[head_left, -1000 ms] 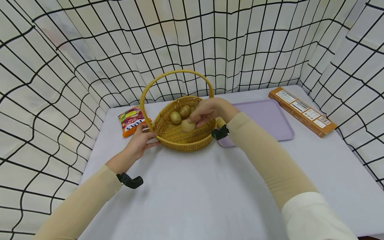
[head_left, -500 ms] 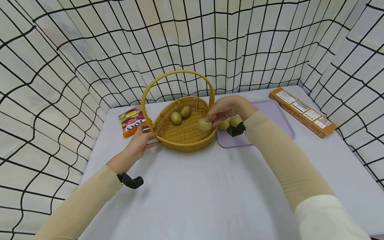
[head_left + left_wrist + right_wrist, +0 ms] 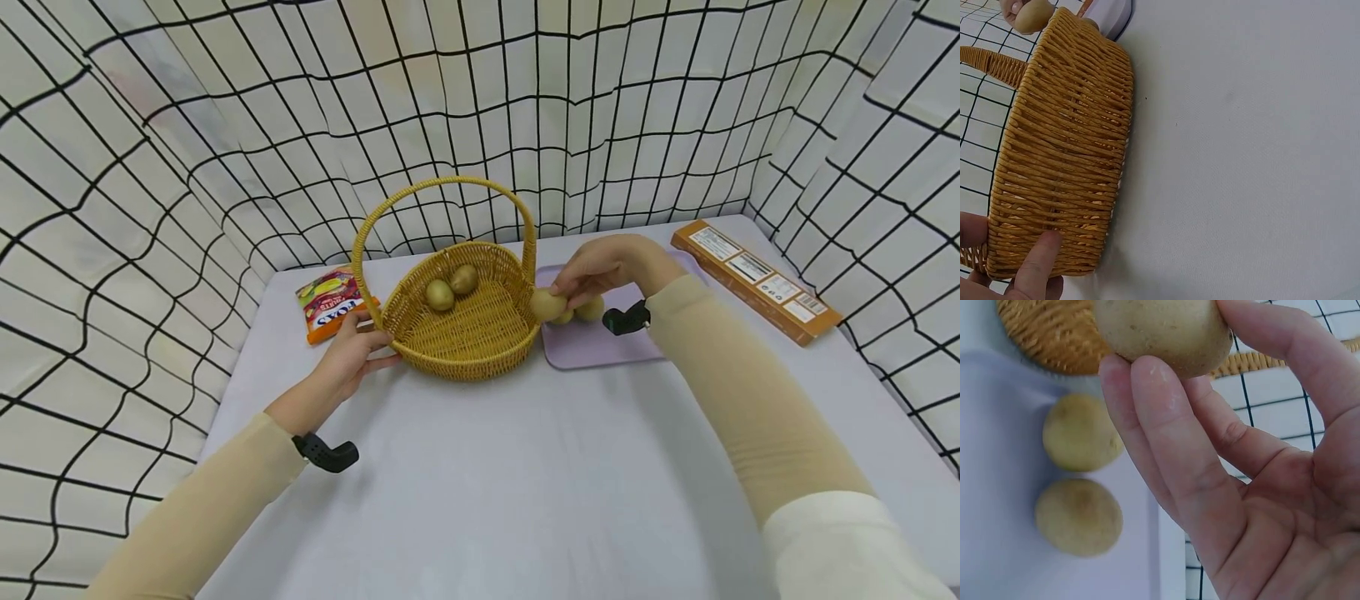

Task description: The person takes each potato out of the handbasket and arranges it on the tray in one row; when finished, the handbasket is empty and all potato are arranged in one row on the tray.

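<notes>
My right hand (image 3: 611, 265) pinches a potato (image 3: 547, 305) between thumb and fingertips, just past the right rim of the wicker basket (image 3: 465, 368). In the right wrist view the held potato (image 3: 1163, 334) shows at the top, higher than two other potatoes, a nearer one (image 3: 1079, 517) and a farther one (image 3: 1082, 432), which lie on the lilac tray (image 3: 600, 357). Inside the basket, toward its back left, are two more potatoes, one yellowish (image 3: 439, 294) and one browner (image 3: 464, 278). My left hand (image 3: 347, 354) grips the basket's left side, fingers against the weave.
Behind my left hand lies a colourful snack bag (image 3: 330, 302). A long orange-brown box (image 3: 757, 279) rests right of the tray. The basket's tall arched handle (image 3: 450, 180) stands upright. Black-lined netting over white cloth rises around the back and sides of the table (image 3: 480, 483).
My right hand has carried the potato from inside the basket rightward across its rim to the tray's left edge. The tray potatoes show more now. My left hand and the basket stay put.
</notes>
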